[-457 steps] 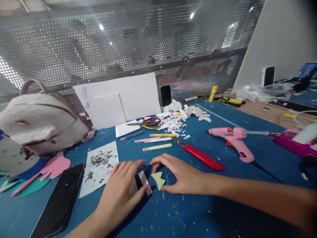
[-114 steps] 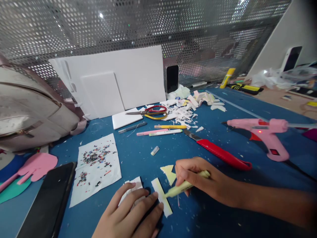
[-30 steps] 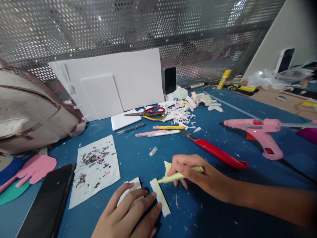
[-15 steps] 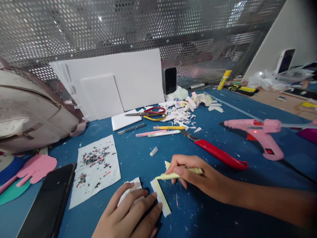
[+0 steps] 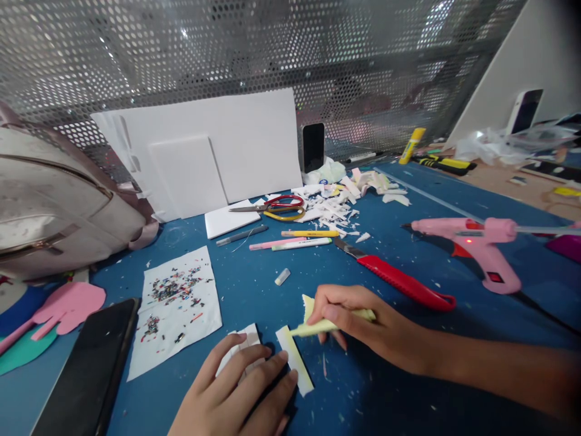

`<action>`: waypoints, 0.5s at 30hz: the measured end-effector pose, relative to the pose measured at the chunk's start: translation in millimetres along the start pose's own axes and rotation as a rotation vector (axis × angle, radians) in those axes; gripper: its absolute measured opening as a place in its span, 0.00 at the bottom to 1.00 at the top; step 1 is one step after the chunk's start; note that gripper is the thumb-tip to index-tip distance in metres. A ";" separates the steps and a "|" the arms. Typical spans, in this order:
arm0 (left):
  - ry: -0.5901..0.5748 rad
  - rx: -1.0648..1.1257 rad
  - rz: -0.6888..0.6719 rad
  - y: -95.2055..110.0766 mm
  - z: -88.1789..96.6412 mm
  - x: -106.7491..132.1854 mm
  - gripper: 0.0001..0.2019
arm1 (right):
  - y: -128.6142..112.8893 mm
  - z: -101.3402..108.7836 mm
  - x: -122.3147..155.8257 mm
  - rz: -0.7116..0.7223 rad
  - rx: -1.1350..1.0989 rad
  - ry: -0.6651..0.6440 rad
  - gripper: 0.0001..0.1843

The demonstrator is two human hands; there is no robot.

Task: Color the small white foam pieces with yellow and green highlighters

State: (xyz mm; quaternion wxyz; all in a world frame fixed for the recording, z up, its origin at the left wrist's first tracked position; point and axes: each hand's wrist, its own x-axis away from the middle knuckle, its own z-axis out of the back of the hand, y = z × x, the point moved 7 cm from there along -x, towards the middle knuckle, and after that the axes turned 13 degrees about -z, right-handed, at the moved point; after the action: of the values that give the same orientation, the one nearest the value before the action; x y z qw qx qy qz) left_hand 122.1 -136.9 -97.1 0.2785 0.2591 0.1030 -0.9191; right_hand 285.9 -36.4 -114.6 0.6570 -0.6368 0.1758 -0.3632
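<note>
In my right hand [image 5: 351, 318] is a pale yellow highlighter [image 5: 313, 328], gripped like a pen. Its tip meets the upper right edge of a narrow white strip [image 5: 294, 360], whose right side is coloured yellow. My left hand [image 5: 245, 387] lies with fingers spread, two fingertips on the strip's left edge. Beneath its other fingers is a small white piece [image 5: 245, 339], partly hidden. A torn yellowish scrap [image 5: 307, 306] shows behind my right fingers. A small pale cap [image 5: 282, 277] lies beyond the strip.
A red-handled knife [image 5: 403, 281] and a pink glue gun [image 5: 476, 242], its light lit, lie right. Several markers [image 5: 308, 234], scissors [image 5: 281, 208] and white scraps [image 5: 331, 206] are further back. Left are a bead-strewn paper [image 5: 200, 315], a phone [image 5: 91, 369] and a bag [image 5: 59, 206].
The highlighter tip has moved slightly right and down along the strip's edge, with my right hand shifting along. My left hand stays in place.
</note>
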 end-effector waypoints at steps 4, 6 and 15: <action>-0.024 -0.008 -0.049 1.4 -1.7 0.0 0.11 | 1.9 -6.6 2.0 -0.020 -0.047 -0.104 0.32; -0.033 -0.009 -0.066 1.0 -1.1 0.6 0.11 | 0.1 -4.0 3.1 0.002 -0.044 -0.068 0.31; -0.060 -0.013 -0.087 -0.1 -2.4 2.6 0.13 | 0.0 -3.1 4.3 -0.008 -0.050 -0.060 0.32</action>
State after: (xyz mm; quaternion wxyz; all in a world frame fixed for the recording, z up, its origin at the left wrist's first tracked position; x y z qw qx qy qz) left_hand 121.2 -137.2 -100.6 0.2430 0.2248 0.1118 -0.9370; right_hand 286.6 -41.6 -114.0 0.6443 -0.6644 0.1627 -0.3420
